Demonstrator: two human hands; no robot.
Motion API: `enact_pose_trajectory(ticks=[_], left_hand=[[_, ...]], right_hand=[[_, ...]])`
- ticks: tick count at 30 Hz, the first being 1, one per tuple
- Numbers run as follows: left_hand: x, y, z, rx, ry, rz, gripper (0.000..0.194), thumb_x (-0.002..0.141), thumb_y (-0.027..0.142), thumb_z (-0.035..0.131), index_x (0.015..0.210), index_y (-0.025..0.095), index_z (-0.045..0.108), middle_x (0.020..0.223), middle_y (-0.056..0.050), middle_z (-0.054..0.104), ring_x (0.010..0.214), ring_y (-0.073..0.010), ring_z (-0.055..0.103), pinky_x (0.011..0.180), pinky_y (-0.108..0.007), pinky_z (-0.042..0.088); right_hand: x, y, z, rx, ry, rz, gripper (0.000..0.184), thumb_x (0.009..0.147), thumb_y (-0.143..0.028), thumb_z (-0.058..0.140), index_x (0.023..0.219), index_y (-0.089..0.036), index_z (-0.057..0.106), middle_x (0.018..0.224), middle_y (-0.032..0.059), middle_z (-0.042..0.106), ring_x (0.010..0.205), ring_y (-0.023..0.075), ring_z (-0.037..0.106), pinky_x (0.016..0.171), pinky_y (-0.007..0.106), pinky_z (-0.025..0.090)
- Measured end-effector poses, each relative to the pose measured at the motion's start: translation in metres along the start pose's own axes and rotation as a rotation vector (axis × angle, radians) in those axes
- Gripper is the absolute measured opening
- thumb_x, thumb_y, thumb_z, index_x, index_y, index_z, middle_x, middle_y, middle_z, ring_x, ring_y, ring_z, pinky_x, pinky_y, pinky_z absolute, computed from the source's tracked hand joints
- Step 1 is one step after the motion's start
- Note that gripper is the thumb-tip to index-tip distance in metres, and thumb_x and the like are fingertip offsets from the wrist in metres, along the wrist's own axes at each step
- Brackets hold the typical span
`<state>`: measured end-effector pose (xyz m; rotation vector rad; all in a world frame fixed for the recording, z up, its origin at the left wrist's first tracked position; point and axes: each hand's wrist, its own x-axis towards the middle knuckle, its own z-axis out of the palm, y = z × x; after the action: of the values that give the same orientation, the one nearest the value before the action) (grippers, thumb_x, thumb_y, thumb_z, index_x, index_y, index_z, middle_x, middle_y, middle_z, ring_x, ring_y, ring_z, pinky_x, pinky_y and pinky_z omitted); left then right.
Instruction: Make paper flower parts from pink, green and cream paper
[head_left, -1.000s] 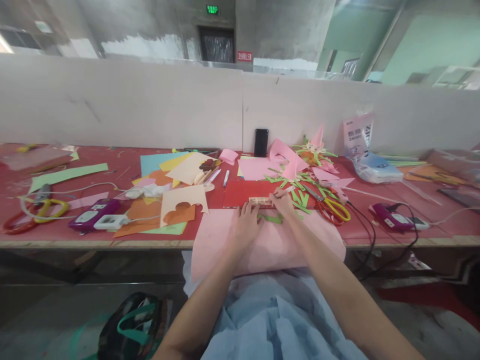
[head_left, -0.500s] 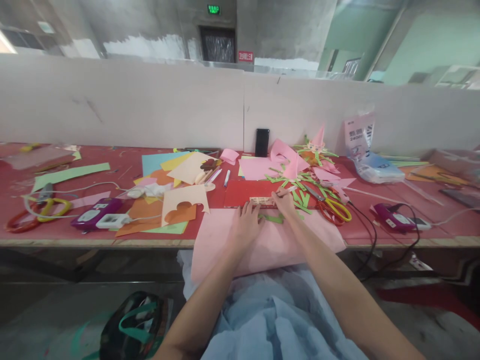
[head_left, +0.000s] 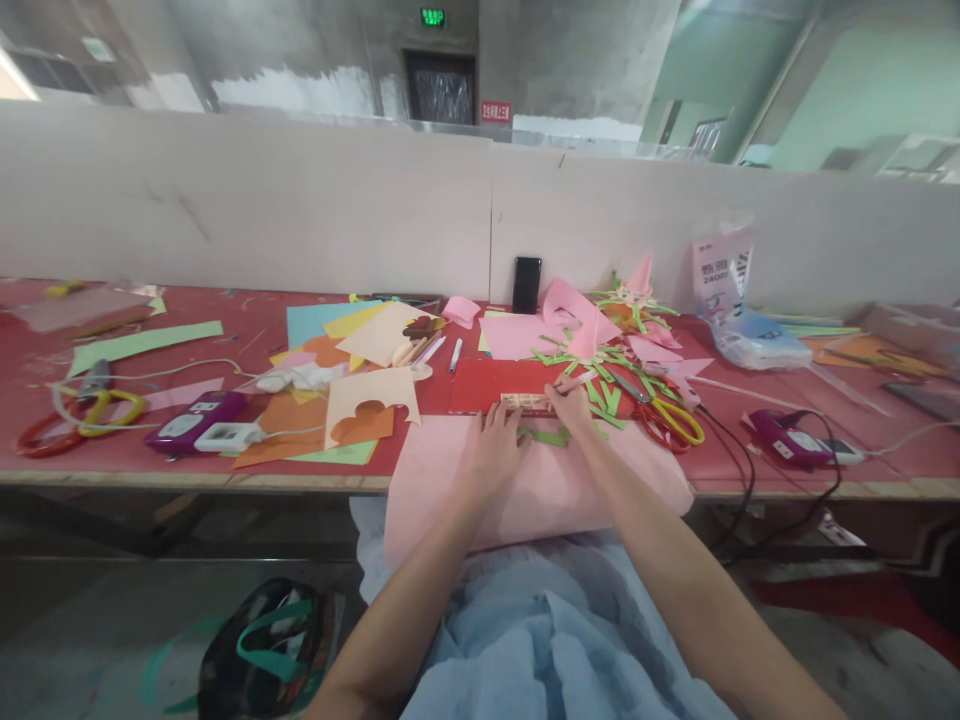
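Note:
My left hand point(head_left: 499, 443) lies with fingers spread at the near edge of a red sheet point(head_left: 480, 380), its fingertips by a pale patterned strip point(head_left: 517, 401). Pinched in my right hand point(head_left: 570, 408) is a slim white pen point(head_left: 583, 379), slanting up to the right beside the strip's right end. The pen's tip is hidden by the fingers. Under both wrists a large pink sheet point(head_left: 435, 490) hangs over the table edge toward my lap. A green paper strip point(head_left: 547, 437) rests on it between my hands.
Scissors point(head_left: 675, 418) and pink cones with green paper fringe point(head_left: 592, 345) lie to the right. Left are cut coloured papers point(head_left: 360, 390), a marker point(head_left: 456, 355), a purple device point(head_left: 196, 420) and more scissors point(head_left: 105, 412). A phone point(head_left: 526, 285) leans against the back panel.
The camera view has shifted slightly. Both hands stay in nearly the same place on the red sheet, and the right still holds the pen.

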<state>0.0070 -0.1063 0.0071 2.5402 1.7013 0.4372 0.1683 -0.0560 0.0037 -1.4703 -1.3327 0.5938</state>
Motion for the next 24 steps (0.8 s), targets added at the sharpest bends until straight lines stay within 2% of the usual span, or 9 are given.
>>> enact_pose_trajectory(ticks=[8, 15, 24], left_hand=[[-0.0003, -0.0028, 0.0048, 0.003, 0.022, 0.013, 0.045, 0.089, 0.034, 0.041, 0.131, 0.017, 0.044, 0.141, -0.013, 0.039, 0.132, -0.0270, 0.032, 0.109, -0.046, 0.022], [-0.0003, -0.0004, 0.0013, -0.018, 0.004, 0.004, 0.046, 0.089, 0.033, 0.041, 0.131, 0.015, 0.044, 0.142, -0.014, 0.039, 0.132, -0.0272, 0.032, 0.110, -0.046, 0.021], [-0.0005, -0.0018, 0.0038, -0.015, 0.043, 0.015, 0.045, 0.088, 0.033, 0.042, 0.130, 0.016, 0.045, 0.140, -0.013, 0.041, 0.131, -0.0269, 0.034, 0.109, -0.046, 0.022]], right_hand=[[0.0022, 0.0058, 0.0011, 0.040, 0.050, 0.020, 0.022, 0.071, -0.039, 0.048, 0.059, -0.025, 0.035, 0.040, -0.0055, 0.049, 0.047, 0.0175, 0.057, 0.052, 0.027, 0.043], [0.0022, 0.0049, 0.0004, 0.055, 0.042, 0.054, 0.021, 0.068, -0.034, 0.048, 0.058, -0.025, 0.033, 0.041, -0.0056, 0.050, 0.047, 0.0172, 0.057, 0.050, 0.026, 0.042], [0.0021, 0.0043, -0.0001, 0.029, 0.052, 0.054, 0.020, 0.069, -0.036, 0.048, 0.058, -0.025, 0.034, 0.039, -0.0059, 0.047, 0.048, 0.0179, 0.057, 0.052, 0.027, 0.044]])
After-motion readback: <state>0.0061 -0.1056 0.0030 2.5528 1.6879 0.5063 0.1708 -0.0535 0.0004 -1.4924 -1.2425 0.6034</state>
